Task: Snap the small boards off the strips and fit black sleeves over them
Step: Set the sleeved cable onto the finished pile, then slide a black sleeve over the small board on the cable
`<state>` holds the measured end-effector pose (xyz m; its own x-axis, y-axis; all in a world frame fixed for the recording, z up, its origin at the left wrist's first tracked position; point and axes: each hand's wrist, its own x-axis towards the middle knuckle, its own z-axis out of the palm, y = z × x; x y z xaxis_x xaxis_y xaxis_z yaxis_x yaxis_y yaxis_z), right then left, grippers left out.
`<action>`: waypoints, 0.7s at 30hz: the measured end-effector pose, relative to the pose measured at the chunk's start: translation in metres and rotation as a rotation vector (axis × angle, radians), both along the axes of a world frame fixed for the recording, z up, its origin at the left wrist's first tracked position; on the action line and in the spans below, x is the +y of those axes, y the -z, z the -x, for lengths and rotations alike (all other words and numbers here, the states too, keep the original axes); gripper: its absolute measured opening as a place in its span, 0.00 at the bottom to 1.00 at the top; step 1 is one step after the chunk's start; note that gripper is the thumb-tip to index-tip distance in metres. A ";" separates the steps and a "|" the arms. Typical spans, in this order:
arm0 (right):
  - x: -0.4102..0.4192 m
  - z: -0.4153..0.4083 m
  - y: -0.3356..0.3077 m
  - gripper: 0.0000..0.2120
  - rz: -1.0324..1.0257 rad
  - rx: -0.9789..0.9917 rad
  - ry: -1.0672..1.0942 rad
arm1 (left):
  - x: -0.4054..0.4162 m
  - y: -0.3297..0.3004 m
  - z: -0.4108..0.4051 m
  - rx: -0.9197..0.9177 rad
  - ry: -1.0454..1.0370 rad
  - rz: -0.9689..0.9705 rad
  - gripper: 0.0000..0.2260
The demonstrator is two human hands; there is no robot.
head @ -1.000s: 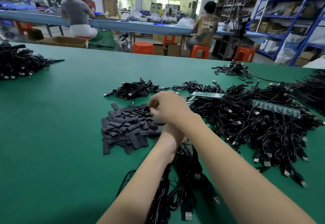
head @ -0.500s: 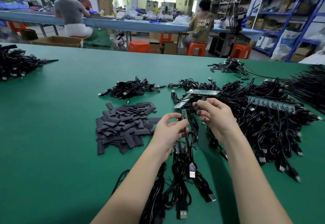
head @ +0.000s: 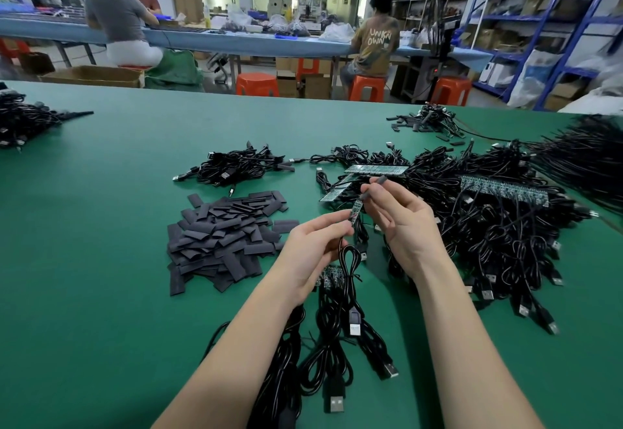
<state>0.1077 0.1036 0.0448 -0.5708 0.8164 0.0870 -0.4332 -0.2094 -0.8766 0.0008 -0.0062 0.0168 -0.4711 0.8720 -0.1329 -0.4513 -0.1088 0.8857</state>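
Observation:
My left hand (head: 315, 243) pinches the lower end of a small green board (head: 356, 210) whose black cable hangs down in a loop. My right hand (head: 401, 216) holds a black sleeve (head: 372, 187) between thumb and fingers, its lower end meeting the board's top end. A pile of flat black sleeves (head: 224, 236) lies on the green table to the left of my hands. Board strips (head: 376, 170) (head: 504, 190) rest on the cable heap beyond and to the right. More boards with cables (head: 332, 275) lie under my left hand.
A big heap of black USB cables (head: 505, 226) covers the table on the right. Smaller cable bundles lie at the back centre (head: 242, 167), far left (head: 23, 122) and near me (head: 333, 354). People sit at a blue bench behind; shelves stand at right.
My right hand came back from the sleeve pile with a sleeve and rose to the board. My left hand lifted the board and cable off the table.

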 end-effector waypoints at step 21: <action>0.010 -0.013 0.003 0.07 0.006 -0.032 -0.160 | 0.001 0.003 0.004 0.035 0.081 -0.036 0.12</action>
<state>0.1210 0.1137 0.0416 -0.6958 0.7155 0.0620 -0.3654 -0.2784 -0.8882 -0.0031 -0.0054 0.0134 -0.4024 0.9115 -0.0855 -0.4284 -0.1050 0.8975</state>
